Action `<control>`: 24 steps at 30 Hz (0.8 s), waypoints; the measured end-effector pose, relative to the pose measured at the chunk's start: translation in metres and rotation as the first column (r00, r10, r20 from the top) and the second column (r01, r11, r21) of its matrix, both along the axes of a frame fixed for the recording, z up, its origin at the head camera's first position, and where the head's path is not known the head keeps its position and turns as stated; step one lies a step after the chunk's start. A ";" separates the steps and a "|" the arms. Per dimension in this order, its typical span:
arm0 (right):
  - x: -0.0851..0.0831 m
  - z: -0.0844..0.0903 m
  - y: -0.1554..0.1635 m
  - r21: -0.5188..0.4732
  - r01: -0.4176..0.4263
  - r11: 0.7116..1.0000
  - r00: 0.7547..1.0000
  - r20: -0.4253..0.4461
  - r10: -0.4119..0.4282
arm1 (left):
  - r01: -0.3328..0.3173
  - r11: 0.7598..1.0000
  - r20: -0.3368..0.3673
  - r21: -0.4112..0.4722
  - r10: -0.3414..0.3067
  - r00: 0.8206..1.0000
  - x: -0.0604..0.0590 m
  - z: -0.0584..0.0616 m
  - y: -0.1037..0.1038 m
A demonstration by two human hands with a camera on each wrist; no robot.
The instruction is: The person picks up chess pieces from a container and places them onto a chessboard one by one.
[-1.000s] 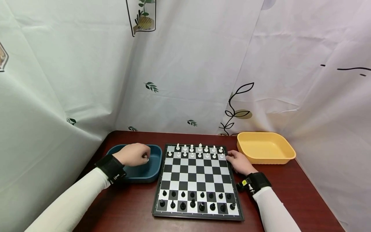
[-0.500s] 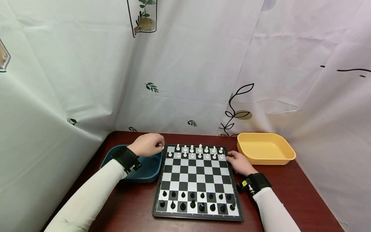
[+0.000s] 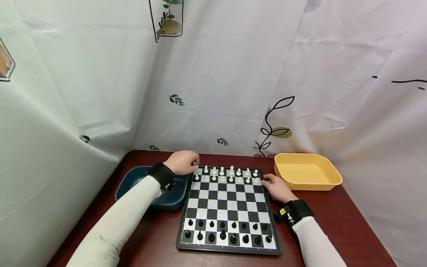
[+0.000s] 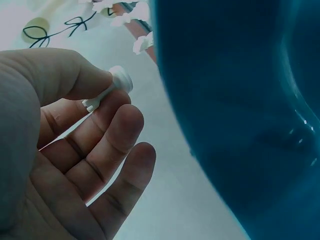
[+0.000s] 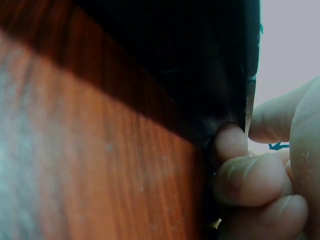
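Note:
My left hand (image 3: 182, 162) is over the far-left corner of the chessboard (image 3: 221, 204). Between thumb and fingertips it pinches a white rook (image 4: 121, 80), its notched top pointing back toward the palm in the left wrist view. At the board's right edge, near the far corner, my right hand (image 3: 277, 187) grips the frame, thumb at the upper side and curled fingers (image 5: 250, 180) against the side. White chess pieces (image 3: 231, 171) stand in two rows at the far end. Black chess pieces (image 3: 222, 234) fill two rows at the near end.
A blue bin (image 3: 119, 188) stands left of the board, partly under my left forearm. On the right is a yellow bin (image 3: 308, 186), just beyond my right hand. The dark red table (image 3: 150, 237) ends at a patterned curtain (image 3: 207, 92) behind.
My left hand has moved right with the rook, from above the blue bin to the board's far-left corner. My right hand has stayed at the board's edge.

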State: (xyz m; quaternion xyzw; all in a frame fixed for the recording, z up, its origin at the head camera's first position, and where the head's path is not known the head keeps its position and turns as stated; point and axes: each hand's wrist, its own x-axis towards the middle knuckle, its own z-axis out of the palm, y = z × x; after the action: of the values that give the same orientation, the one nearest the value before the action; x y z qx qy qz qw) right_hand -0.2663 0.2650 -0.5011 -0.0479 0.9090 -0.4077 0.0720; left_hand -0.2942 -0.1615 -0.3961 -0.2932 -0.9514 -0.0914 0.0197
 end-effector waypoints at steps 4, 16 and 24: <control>0.000 -0.001 0.000 0.003 -0.001 1.000 1.000 -0.003 0.001 | -0.022 0.999 0.036 -0.027 0.023 0.999 -0.006 -0.006 0.007; -0.002 -0.005 0.002 0.004 0.002 1.000 1.000 -0.006 -0.002 | -0.039 0.996 0.087 -0.082 0.046 0.995 -0.018 -0.023 0.013; -0.004 -0.006 0.003 -0.006 -0.002 1.000 1.000 -0.010 0.001 | -0.037 0.995 0.084 -0.089 0.044 0.996 -0.021 -0.028 0.014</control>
State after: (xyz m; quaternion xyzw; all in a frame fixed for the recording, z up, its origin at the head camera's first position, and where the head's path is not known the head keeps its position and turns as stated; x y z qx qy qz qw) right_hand -0.2707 0.2681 -0.5073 -0.0509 0.9082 -0.4100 0.0674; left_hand -0.3148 -0.1478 -0.4238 -0.2702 -0.9603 -0.0620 -0.0319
